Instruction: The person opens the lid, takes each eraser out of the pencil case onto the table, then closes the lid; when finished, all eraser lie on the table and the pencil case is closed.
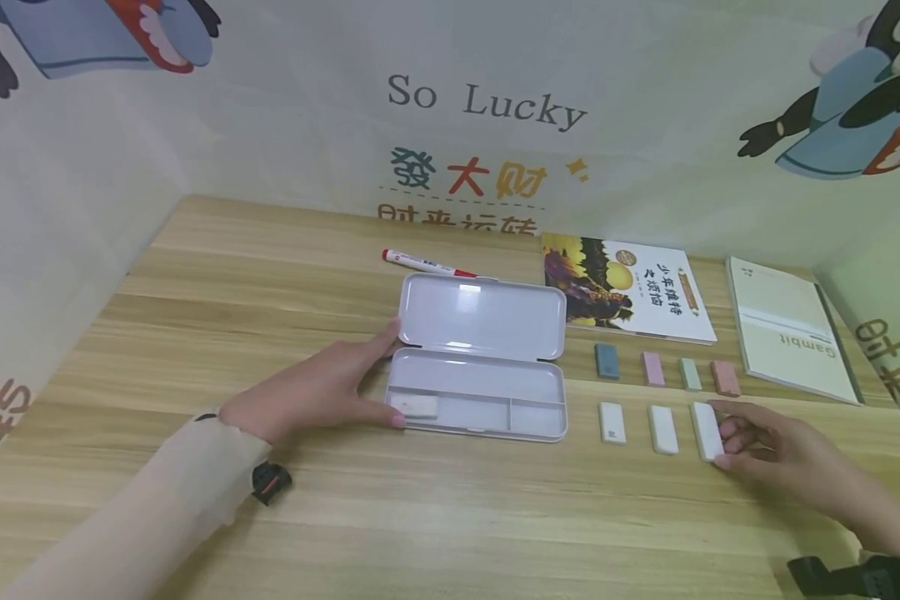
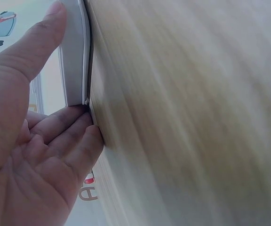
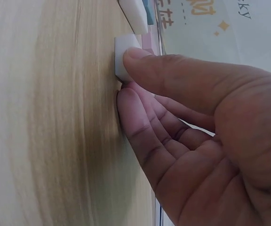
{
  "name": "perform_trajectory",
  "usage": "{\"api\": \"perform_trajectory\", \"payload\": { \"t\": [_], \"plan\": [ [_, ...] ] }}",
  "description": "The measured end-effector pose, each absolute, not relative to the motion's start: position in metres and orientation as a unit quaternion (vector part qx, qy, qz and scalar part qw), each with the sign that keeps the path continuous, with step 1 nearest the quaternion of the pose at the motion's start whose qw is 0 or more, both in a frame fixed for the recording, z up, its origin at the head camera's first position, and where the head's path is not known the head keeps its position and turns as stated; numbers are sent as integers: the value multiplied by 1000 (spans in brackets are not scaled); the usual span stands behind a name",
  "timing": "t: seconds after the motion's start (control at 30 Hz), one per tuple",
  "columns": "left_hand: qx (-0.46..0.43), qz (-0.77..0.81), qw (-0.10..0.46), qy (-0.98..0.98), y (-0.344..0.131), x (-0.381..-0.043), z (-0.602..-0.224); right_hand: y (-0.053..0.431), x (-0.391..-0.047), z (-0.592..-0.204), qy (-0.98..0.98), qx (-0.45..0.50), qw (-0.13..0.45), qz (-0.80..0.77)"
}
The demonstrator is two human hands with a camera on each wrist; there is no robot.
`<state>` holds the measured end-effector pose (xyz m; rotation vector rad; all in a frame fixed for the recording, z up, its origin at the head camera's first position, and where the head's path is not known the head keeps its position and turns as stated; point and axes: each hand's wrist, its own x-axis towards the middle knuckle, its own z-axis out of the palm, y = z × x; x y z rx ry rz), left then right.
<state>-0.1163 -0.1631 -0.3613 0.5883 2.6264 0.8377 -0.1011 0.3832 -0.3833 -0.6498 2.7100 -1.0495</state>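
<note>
A white pencil case lies with its lid folded back, and a white eraser lies in its front-left compartment. My left hand holds the case's left end, thumb at the front corner and fingers toward the hinge. In the left wrist view the thumb lies along the case wall. At the right, my right hand pinches the rightmost white eraser by its ends. The thumb presses the near end of this eraser in the right wrist view.
Two more white erasers stand left of the right hand. Behind them runs a row of blue, purple, green and pink erasers. A picture-covered book, a pale notebook and a red-capped marker lie farther back.
</note>
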Motion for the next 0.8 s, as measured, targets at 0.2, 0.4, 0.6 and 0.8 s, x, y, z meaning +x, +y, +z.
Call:
{"api": "perform_trajectory", "payload": {
  "t": [0.2, 0.4, 0.6, 0.8],
  "plan": [
    [208, 295, 154, 920, -163, -116, -361, 384, -102, -383, 905, -216, 90, -354],
    [206, 298, 157, 919, -163, -116, -360, 384, -102, -385, 904, -223, 87, -354],
    [196, 293, 171, 920, -163, -116, -359, 384, -101, -385, 904, -220, 92, -355],
    [197, 297, 168, 919, -163, -116, -359, 385, -101, -382, 906, -210, 105, -353]
  ]
}}
